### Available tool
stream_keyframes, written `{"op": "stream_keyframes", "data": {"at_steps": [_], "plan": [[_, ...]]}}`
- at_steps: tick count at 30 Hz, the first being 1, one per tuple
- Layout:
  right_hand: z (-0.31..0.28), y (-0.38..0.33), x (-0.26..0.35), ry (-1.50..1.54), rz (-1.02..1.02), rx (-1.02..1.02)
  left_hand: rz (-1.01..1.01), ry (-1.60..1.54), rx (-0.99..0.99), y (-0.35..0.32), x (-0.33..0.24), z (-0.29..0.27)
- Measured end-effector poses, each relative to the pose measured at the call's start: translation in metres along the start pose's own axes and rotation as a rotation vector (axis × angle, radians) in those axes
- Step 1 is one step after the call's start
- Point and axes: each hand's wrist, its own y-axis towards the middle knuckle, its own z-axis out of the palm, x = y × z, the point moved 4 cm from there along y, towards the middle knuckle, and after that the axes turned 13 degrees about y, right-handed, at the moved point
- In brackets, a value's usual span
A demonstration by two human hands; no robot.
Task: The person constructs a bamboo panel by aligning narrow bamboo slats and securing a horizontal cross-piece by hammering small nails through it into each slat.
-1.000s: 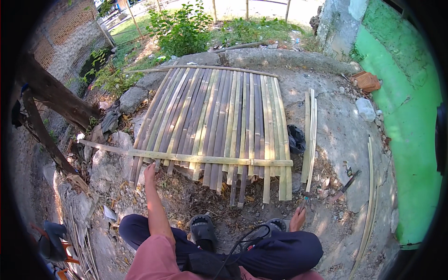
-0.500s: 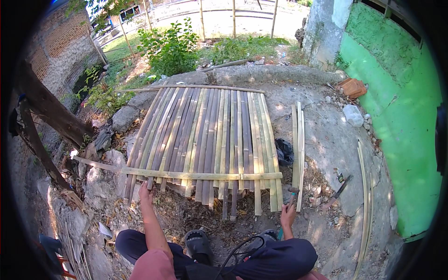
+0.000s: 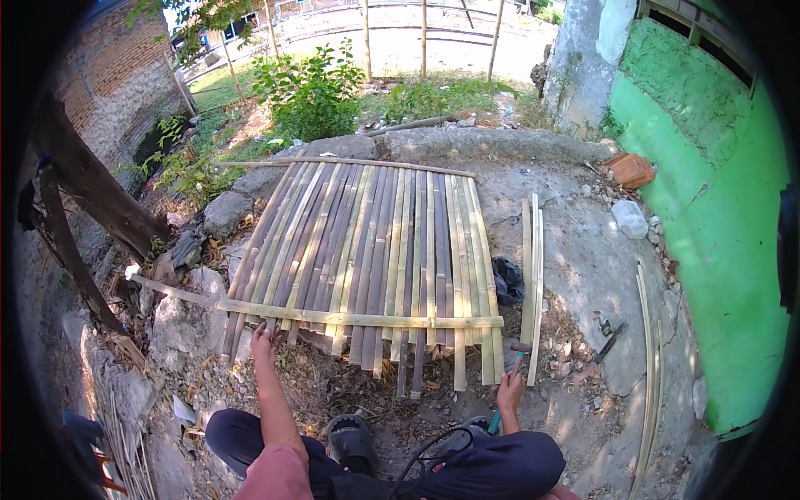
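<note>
A panel of bamboo slats (image 3: 367,250) lies in front of me, its strips side by side. One bamboo crosspiece (image 3: 358,318) runs over the near ends; a thinner strip (image 3: 400,165) crosses the far ends. My left hand (image 3: 263,343) is closed at the near end of a dark slat on the left, just below the crosspiece. Its fingers cover the slat's tip. Low on the right, my right hand (image 3: 509,390) grips the teal handle of a hammer (image 3: 519,363), head upward, beside the panel's near right corner.
Loose bamboo strips (image 3: 536,283) lie right of the panel, beside a black plastic bag (image 3: 507,280). A dark-bladed knife (image 3: 611,342) rests on the ground farther right, with more long strips (image 3: 648,375) beyond. A green wall (image 3: 708,192) bounds the right; a tree trunk (image 3: 100,192) leans at left.
The scene sits slightly lower in the view. My left fingers have shifted up the slat, covering its end that showed before. The hammer stays in my right hand near the same spot.
</note>
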Motion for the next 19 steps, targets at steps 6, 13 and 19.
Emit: {"op": "stream_keyframes", "data": {"at_steps": [6, 13, 19], "plan": [[0.008, -0.003, -0.004, 0.045, 0.009, -0.003, 0.019, 0.121, -0.029, 0.005, -0.009, -0.008], [-0.002, -0.002, -0.007, -0.041, -0.008, -0.027, -0.009, 0.159, -0.09, 0.006, 0.005, -0.001], [-0.005, -0.015, 0.001, -0.233, -0.152, -0.076, 0.386, 0.844, -0.237, 0.043, -0.024, -0.033]]}}
